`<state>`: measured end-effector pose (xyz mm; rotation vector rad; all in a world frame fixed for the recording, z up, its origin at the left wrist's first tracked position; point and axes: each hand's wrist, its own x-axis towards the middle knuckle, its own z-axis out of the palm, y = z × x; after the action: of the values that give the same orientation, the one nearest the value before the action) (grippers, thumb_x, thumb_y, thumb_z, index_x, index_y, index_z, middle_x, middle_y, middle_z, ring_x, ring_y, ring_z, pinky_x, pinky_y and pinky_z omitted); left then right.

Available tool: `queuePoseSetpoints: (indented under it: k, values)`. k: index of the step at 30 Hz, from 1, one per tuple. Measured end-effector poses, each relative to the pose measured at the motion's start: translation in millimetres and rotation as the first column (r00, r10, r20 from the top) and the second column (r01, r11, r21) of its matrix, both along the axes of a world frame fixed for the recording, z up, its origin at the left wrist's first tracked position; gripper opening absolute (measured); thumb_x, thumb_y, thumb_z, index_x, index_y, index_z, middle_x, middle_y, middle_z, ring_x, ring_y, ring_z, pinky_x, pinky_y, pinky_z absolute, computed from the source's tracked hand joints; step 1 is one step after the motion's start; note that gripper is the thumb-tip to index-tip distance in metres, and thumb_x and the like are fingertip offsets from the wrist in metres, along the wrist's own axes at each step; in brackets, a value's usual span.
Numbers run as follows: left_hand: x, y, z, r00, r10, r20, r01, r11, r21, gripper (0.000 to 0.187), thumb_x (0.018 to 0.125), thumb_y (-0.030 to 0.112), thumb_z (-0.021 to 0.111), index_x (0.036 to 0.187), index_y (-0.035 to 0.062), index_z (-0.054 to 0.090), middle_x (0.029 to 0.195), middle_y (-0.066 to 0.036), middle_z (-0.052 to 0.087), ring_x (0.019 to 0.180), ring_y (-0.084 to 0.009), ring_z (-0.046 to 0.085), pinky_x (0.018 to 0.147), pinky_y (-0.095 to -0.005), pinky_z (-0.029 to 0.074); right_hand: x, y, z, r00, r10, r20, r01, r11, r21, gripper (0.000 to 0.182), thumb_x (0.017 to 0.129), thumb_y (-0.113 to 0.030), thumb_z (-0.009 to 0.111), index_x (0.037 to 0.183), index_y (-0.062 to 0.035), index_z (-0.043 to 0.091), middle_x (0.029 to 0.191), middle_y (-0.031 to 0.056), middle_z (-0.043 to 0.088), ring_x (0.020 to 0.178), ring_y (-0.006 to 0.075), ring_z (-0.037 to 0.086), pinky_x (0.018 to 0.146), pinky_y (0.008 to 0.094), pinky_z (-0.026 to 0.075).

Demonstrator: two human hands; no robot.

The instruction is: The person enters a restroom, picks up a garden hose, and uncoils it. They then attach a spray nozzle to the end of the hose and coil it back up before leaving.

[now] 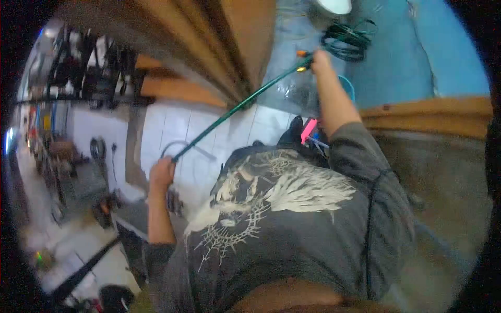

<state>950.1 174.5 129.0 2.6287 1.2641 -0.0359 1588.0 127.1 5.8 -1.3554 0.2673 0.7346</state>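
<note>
Green hose [242, 104] stretched taut on a diagonal, from lower left of centre up to top centre of frame. Left hand [162, 175] at lower end, left of centre, fingers clamped round hose. Right hand [319, 61] at upper end, top centre, fingers closed on hose just beside an orange fitting [301, 53]. Coil [347, 41] of same green hose beyond right hand, top right of centre, against blue wall [449, 57]. Grey printed T-shirt [292, 224] filling lower centre. Pink clip [308, 131] just above shirt, centre frame, near right forearm. White tiled wall [182, 125] behind lower half of hose. Brown beam [209, 47] slanting across top, above hose. Left edge blurred; items there not identifiable.
</note>
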Motion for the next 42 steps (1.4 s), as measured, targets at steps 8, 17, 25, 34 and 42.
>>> queuePoseSetpoints:
  k: [8,17,25,34,42]
  values:
    - [-5.5,43.0,30.6,1.0,-0.025,0.013,0.026,0.999,-0.039,0.012,0.081,0.011,0.061,0.08,0.0027,0.053,0.081,-0.021,0.057,0.082,-0.0434,0.055,0.069,-0.0533,0.041,-2.2,-33.2,-9.2,0.999,0.014,0.046,-0.009,0.994,-0.105,0.037,0.093,-0.03,0.058,0.105,0.0052,0.061,0.099,0.0162,0.061,0.086,0.0274,0.061,0.07,0.0467,0.049]
    - [-20.9,43.0,-19.8,0.999,-0.01,0.052,0.011,1.0,-0.01,0.008,0.079,0.008,0.063,0.085,0.0037,0.06,0.087,-0.017,0.062,0.083,-0.0398,0.057,0.075,-0.0495,0.043,2.1,-44.6,-2.5,0.999,0.001,0.041,0.009,0.968,-0.253,0.04,0.092,-0.034,0.062,0.107,0.003,0.06,0.096,0.0123,0.06,0.079,0.025,0.057,0.062,0.0424,0.047]
    - [-18.8,45.5,-165.5,0.968,-0.154,-0.195,0.087,0.945,-0.316,0.025,0.087,0.025,0.061,0.1,0.0046,0.063,0.1,-0.017,0.066,0.094,-0.0381,0.062,0.079,-0.0491,0.049,1.3,-64.0,-8.8,0.971,0.085,0.224,-0.022,0.963,-0.267,0.039,0.094,-0.032,0.06,0.108,0.0038,0.059,0.092,0.0125,0.061,0.079,0.0227,0.055,0.071,0.0397,0.043]
    - [186.1,128.4,-182.6,0.944,-0.33,0.027,0.244,0.639,-0.73,0.04,0.09,0.029,0.059,0.119,0.0024,0.06,0.119,-0.025,0.063,0.112,-0.0391,0.06,0.095,-0.0467,0.047,-44.8,-12.6,81.9,0.719,0.541,0.436,0.0,0.627,-0.779,0.043,0.092,-0.037,0.057,0.098,0.004,0.066,0.108,0.0307,0.063,0.101,0.0449,0.06,0.083,0.0498,0.046]
    - [427.5,166.8,-142.5,0.837,-0.478,0.267,0.537,0.622,-0.57,0.037,0.091,0.031,0.061,0.112,0.0016,0.065,0.107,-0.024,0.067,0.102,-0.0378,0.064,0.088,-0.0442,0.05,-56.9,-26.5,19.9,0.706,0.572,0.418,-0.036,0.618,-0.785,0.039,0.09,-0.038,0.06,0.104,-0.0022,0.067,0.114,0.0383,0.052,0.103,0.0506,0.055,0.091,0.0509,0.045]
